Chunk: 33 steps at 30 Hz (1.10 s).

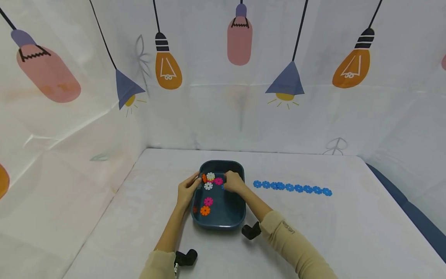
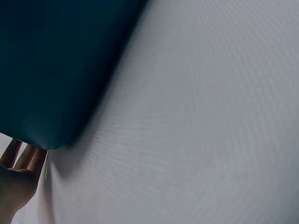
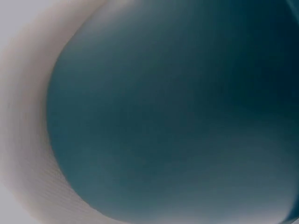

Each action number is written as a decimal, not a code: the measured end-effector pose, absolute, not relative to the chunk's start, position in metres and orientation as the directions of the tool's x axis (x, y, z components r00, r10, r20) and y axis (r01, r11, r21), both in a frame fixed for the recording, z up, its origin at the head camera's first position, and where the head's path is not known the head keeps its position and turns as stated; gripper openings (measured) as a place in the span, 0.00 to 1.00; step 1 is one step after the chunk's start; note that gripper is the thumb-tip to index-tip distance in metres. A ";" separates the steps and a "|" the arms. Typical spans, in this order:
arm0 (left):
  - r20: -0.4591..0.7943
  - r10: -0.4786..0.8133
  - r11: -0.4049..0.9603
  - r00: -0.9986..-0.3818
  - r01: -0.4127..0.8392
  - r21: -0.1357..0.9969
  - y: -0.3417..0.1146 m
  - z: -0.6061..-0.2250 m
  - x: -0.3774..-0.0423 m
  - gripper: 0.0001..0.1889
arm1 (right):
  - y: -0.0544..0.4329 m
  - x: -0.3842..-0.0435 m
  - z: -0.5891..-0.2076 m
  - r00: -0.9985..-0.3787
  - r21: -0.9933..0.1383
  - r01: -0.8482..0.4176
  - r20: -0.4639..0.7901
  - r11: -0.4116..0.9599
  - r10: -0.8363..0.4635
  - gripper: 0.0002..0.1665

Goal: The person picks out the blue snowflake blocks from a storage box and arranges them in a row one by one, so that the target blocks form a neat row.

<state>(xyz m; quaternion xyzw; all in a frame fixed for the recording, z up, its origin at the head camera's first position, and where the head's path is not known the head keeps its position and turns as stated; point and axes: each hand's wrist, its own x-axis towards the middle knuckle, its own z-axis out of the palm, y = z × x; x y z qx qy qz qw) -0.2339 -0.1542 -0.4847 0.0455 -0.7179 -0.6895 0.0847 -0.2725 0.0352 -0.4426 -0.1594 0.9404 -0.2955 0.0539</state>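
A dark teal tray (image 1: 218, 221) stands on the white table, holding several flower-shaped plastic discs. My left hand (image 1: 188, 190) grips its left rim, thumb on top; in the left wrist view, fingers of the left hand (image 2: 18, 182) touch the tray's outer edge (image 2: 60, 93). My right hand (image 1: 234, 182) reaches inside near the right wall, fingers bent downward. At its fingertips a blue disc (image 1: 223, 186) shows partly; whether it is pinched is hidden. White (image 1: 208, 186), pink (image 1: 208, 201) and orange (image 1: 205, 210) discs lie left of it. Only the tray's surface (image 3: 163, 116) fills most of the right wrist view.
To the right of the tray, a row of several blue flower-shaped discs (image 1: 298, 188) stretches across the table (image 1: 348, 232). Two of them seem to overlap. A white backdrop printed with lamps (image 1: 209, 112) hangs behind. Black wrist devices (image 1: 251, 231) sit by both sleeves.
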 end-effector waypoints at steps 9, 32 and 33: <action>0.062 -0.172 0.060 -0.983 0.052 0.997 -0.148 -0.459 -0.218 0.20 | 0.033 -0.265 -0.445 -0.920 -0.790 -0.068 -0.186 0.610 -0.344 0.22; 0.095 -0.160 0.030 -0.983 0.091 0.995 -0.150 -0.462 -0.220 0.20 | -0.017 -0.254 -0.454 -0.810 -0.901 0.430 -0.411 0.051 -0.418 0.20; 0.096 -0.160 0.035 -0.982 0.092 0.995 -0.150 -0.463 -0.220 0.20 | -0.019 -0.254 -0.455 -0.816 -0.905 0.420 -0.408 0.064 -0.408 0.19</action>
